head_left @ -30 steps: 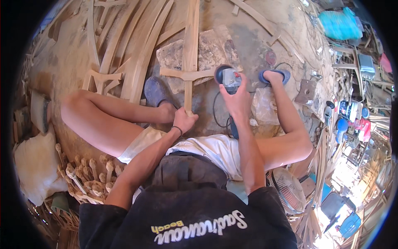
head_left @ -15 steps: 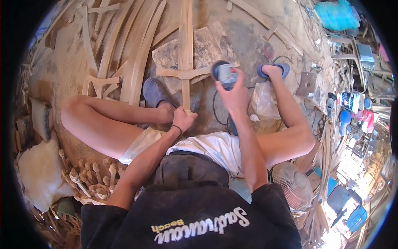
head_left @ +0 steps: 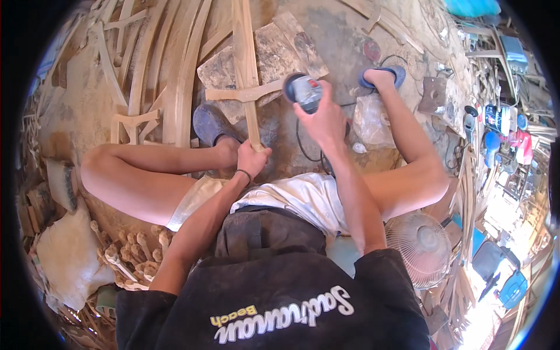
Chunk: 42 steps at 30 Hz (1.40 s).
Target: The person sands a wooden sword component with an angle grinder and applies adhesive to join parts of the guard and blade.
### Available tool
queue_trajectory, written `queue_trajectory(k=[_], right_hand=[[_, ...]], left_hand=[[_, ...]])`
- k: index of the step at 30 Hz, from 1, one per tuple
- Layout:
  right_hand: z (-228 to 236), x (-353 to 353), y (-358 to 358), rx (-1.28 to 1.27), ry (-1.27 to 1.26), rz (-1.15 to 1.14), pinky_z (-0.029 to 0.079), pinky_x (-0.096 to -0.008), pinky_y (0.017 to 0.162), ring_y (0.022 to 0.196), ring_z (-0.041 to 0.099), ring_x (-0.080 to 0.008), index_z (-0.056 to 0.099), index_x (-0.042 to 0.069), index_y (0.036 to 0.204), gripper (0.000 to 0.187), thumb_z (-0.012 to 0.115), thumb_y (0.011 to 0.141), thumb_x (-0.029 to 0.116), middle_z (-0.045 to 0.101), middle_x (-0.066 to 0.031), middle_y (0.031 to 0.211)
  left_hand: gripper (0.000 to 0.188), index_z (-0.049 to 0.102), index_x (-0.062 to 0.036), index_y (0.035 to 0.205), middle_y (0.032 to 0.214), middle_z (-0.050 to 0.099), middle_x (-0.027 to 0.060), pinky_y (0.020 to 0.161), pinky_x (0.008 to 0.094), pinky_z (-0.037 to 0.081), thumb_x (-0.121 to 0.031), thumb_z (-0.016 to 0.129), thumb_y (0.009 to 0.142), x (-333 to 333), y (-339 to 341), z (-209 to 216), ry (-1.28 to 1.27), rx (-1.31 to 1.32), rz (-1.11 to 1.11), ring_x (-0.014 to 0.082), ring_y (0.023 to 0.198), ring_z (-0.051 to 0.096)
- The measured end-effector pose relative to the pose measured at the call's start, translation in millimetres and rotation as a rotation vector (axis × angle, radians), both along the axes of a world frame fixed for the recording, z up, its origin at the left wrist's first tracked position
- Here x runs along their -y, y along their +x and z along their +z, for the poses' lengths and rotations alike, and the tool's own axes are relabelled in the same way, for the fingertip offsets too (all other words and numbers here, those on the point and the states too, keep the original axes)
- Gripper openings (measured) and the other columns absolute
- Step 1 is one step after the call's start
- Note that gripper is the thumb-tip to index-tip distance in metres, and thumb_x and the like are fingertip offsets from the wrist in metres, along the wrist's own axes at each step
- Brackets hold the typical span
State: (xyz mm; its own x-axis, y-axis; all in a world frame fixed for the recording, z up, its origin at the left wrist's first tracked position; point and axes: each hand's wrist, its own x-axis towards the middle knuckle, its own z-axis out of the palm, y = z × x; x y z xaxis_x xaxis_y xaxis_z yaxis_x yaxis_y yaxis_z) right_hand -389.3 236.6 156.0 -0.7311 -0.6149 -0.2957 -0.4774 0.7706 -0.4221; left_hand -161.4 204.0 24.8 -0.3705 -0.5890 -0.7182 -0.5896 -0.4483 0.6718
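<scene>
My left hand (head_left: 253,161) is closed round the near end of a long wooden piece (head_left: 246,64) with a curved crosspiece (head_left: 230,94). This frame-like piece rests over a worn flat block (head_left: 271,52) on the ground between my legs. In my right hand (head_left: 324,121) is a hand-held power grinder (head_left: 307,93) with a grey body and a round head. Its head is at the right end of the crosspiece; whether the two touch I cannot tell. A dark cord (head_left: 300,140) runs on the ground near the tool.
Several long curved wooden strips (head_left: 175,76) lie at the left. My feet, in blue clogs (head_left: 213,125), are on both sides of the block. A clear plastic bag (head_left: 372,121) lies by my right leg. Turned wooden pieces (head_left: 137,248) and a fan (head_left: 418,248) are near my hips.
The whole view has shifted somewhat. The wooden piece has turned slightly, its crosspiece now rising toward the right. The grinder has stayed by the crosspiece's right end, and both hands keep their hold.
</scene>
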Motion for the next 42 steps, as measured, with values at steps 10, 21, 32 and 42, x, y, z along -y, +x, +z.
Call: queue_trajectory(k=[10,21,32,42], right_hand=[[-11,4,16,0.052,-0.062,0.028,0.055,-0.0625,0.085,0.098,0.074,-0.0545,0.045,0.015,0.149,0.076,0.084,0.089,0.043,0.077,-0.0311,0.1],[-8,39,54,0.041,-0.04,0.173,0.058,-0.058,0.085,0.098,0.075,-0.0527,0.047,0.013,0.147,0.077,0.086,0.088,0.043,0.078,-0.0292,0.106],[-3,92,93,0.048,0.001,0.438,0.059,-0.0567,0.084,0.1,0.077,-0.0496,0.047,0.013,0.148,0.076,0.085,0.089,0.043,0.079,-0.0273,0.104],[-4,118,107,0.029,-0.019,0.536,0.059,-0.0561,0.082,0.095,0.077,-0.0485,0.047,0.01,0.148,0.078,0.085,0.088,0.044,0.079,-0.0273,0.1]], left_hand=[[0.022,0.068,0.0015,0.092,0.073,0.073,0.0106,0.056,0.0376,0.058,-0.013,0.082,0.083,-5,3,-13,-0.029,-0.038,0.002,0.0201,0.058,0.071],[0.016,0.066,-0.0017,0.089,0.069,0.068,0.0067,0.053,0.034,0.054,-0.008,0.079,0.082,-6,0,-9,0.068,-0.093,0.109,0.0171,0.058,0.068],[0.037,0.08,-0.0043,0.109,0.099,0.081,0.0237,0.09,0.0493,0.061,-0.024,0.085,0.077,-16,-5,-16,-0.135,-0.011,0.06,0.0408,0.097,0.079],[0.041,0.082,-0.0057,0.112,0.101,0.081,0.0242,0.095,0.0502,0.06,-0.026,0.086,0.077,-13,-10,-2,-0.137,-0.005,0.144,0.0414,0.099,0.079]])
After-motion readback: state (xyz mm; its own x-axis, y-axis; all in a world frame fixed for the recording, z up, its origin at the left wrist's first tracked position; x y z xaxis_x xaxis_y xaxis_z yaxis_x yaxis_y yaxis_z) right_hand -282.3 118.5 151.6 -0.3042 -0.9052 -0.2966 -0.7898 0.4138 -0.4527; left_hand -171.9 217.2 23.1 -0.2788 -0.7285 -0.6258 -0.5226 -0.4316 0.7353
